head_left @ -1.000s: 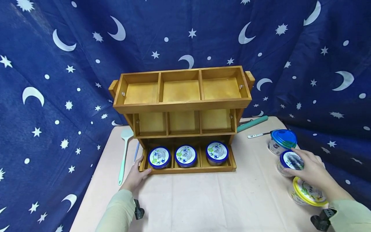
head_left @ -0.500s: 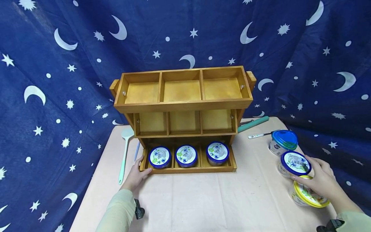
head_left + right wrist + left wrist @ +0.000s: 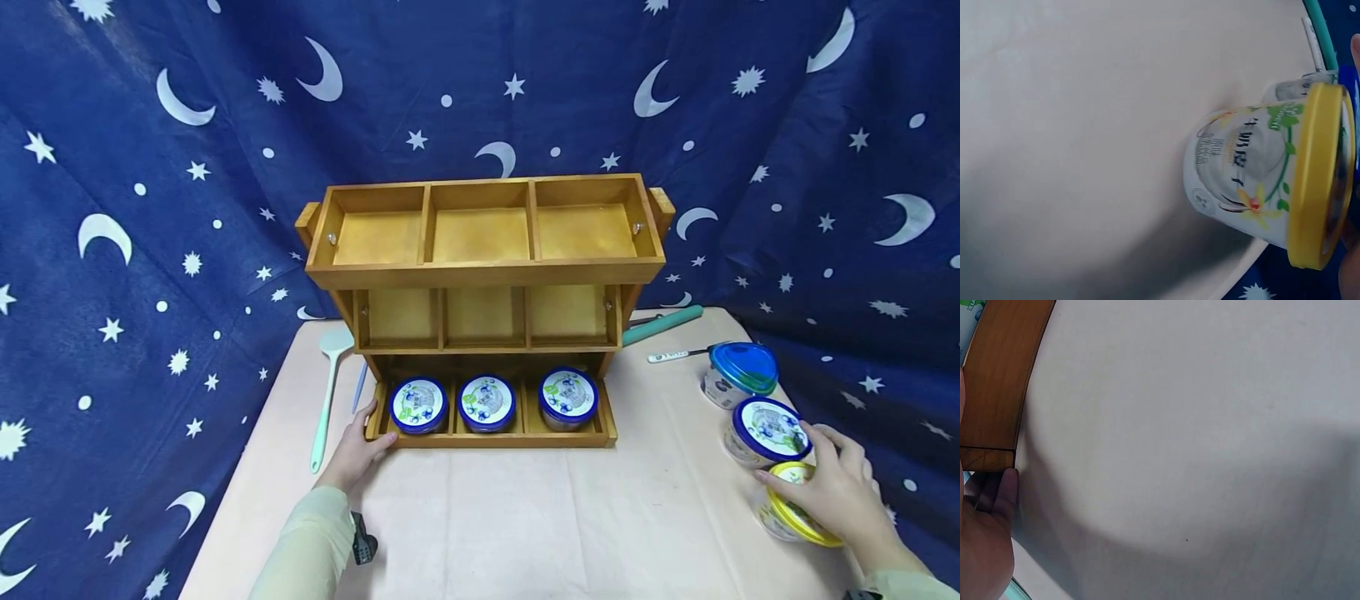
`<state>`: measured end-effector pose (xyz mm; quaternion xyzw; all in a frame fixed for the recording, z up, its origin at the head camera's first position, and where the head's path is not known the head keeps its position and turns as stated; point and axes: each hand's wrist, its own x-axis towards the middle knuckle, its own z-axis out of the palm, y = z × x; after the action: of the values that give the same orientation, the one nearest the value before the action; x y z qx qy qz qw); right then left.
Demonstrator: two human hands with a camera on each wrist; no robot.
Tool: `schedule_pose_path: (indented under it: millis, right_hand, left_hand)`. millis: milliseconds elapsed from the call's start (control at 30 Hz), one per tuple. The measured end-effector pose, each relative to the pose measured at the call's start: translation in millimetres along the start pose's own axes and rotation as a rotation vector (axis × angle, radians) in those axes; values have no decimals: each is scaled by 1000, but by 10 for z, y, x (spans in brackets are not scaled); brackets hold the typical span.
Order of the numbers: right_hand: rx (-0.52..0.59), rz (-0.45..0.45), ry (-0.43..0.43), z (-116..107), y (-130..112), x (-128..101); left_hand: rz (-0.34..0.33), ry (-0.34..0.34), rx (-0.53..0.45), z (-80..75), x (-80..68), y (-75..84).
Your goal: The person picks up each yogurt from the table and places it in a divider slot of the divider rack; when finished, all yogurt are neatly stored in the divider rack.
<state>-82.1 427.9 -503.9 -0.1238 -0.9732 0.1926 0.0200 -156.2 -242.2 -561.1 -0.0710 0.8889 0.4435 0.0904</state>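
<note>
My left hand (image 3: pixel 352 450) grips the lower left corner of a three-tier wooden rack (image 3: pixel 495 443), thumb on the front edge and fingers along the side. In the left wrist view, fingertips meet the rack's wooden corner (image 3: pixel 988 459). Three blue-lidded tubs (image 3: pixel 568 395) sit in the bottom tier, one per compartment. On the right, my right hand (image 3: pixel 843 492) is over a yellow-lidded tub (image 3: pixel 1254 169), thumb near the lid's left side, fingers spread beside a blue-lidded tub (image 3: pixel 771 428). That hand mostly falls outside the right wrist view.
Behind these stands a tub with a plain blue lid (image 3: pixel 742 367). A white-handled utensil (image 3: pixel 671 356) and a green rod (image 3: pixel 663 325) lie near the back right. Left of the rack are a mint spatula (image 3: pixel 326 400) and a thin blue stick (image 3: pixel 360 387). A starry curtain (image 3: pixel 465 83) hangs behind.
My right hand has come off the blue-lidded tub and moved toward me over the yellow-lidded one. The left hand keeps its place on the rack. The head view has shifted slightly.
</note>
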Motion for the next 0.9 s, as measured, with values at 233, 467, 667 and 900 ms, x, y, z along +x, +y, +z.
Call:
schedule_pose_path:
  millis: [233, 467, 667, 900]
  right_hand:
    - [-32, -4, -7, 120, -63, 17]
    - [-18, 41, 16, 116, -20, -47]
    - [-21, 26, 76, 162, -9, -106]
    - [-1, 37, 63, 220, -204, -161]
  left_hand:
    - [4, 12, 3, -6, 3, 10]
    - [-27, 10, 1, 14, 14, -15]
    - [-19, 6, 3, 10, 15, -5]
    - [-26, 7, 9, 11, 15, -27]
